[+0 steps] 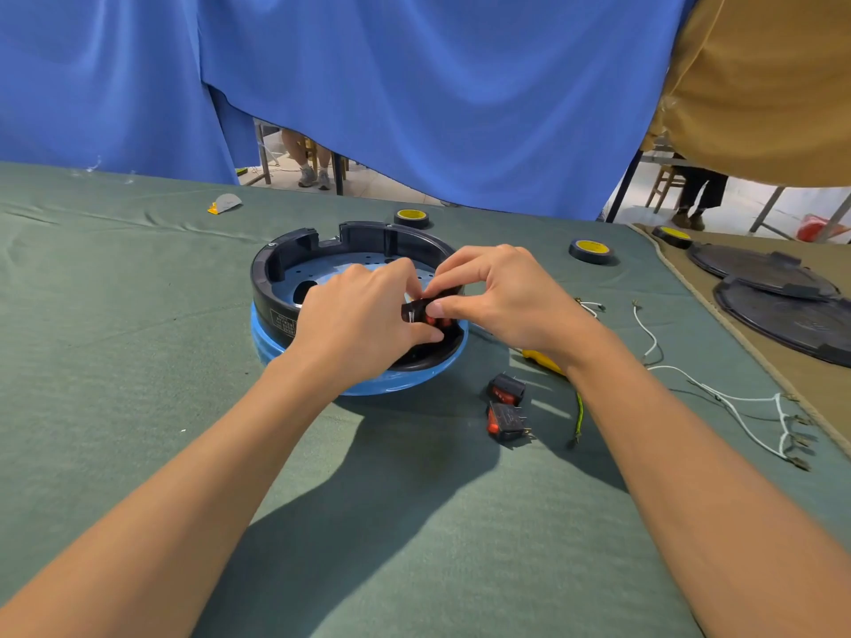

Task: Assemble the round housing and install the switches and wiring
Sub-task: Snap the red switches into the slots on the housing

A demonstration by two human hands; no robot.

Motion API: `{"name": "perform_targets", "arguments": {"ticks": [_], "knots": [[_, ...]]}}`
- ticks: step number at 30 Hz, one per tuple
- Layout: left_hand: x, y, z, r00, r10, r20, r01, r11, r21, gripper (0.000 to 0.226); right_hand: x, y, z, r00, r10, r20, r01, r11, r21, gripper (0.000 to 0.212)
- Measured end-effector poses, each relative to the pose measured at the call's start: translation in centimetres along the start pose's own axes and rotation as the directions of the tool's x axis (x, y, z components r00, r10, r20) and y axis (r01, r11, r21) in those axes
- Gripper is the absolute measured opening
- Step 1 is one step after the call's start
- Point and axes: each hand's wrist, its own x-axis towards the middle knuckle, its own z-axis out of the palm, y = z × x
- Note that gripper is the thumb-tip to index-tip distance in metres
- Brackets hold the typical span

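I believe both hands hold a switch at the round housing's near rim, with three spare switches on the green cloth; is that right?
Not quite: the head view shows two spare switches on the green cloth, not three. The left hand and right hand do hold a switch at the near rim of the round housing.

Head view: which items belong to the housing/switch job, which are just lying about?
Job: round housing; switch gripped by left hand and right hand; two loose switches; white wires; green-yellow wire.

Lying about: three tape rolls; grey scrap; two dark discs; yellow tool.
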Motion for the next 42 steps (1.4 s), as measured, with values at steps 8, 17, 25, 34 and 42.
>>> {"name": "perform_targets", "arguments": {"ticks": [8,17,25,34,42], "knots": [[0.0,-0.5,-0.5,0.998,0.045,0.046,-0.039,0.99,-0.133,0.033,-0.2,0.1,0.0,1.0,-0.003,-0.004,0.003,1.0,0.011,0.013],[0.0,-0.9,-1.1,0.98,0.159,0.119,-0.145,0.982,-0.118,0.027,-0.2,0.5,-0.2,1.0,-0.016,0.023,0.015,0.999,0.041,0.013],[0.1,-0.6,-0.7,0.993,0.112,0.025,-0.106,0.982,-0.155,0.019,0.3,0.5,0.3,0.998,-0.039,-0.048,0.036,0.998,-0.057,0.009],[0.0,-0.5,-1.1,0.996,0.074,0.058,-0.062,0.981,-0.183,0.02,-0.6,0.9,1.3,0.992,0.021,-0.125,-0.025,0.999,-0.032,0.014],[-0.2,-2.2,-1.8,0.997,0.078,0.015,-0.077,0.995,-0.069,0.03,-1.5,0.9,2.1,0.981,0.032,-0.192,-0.021,0.998,0.058,0.017]]}}
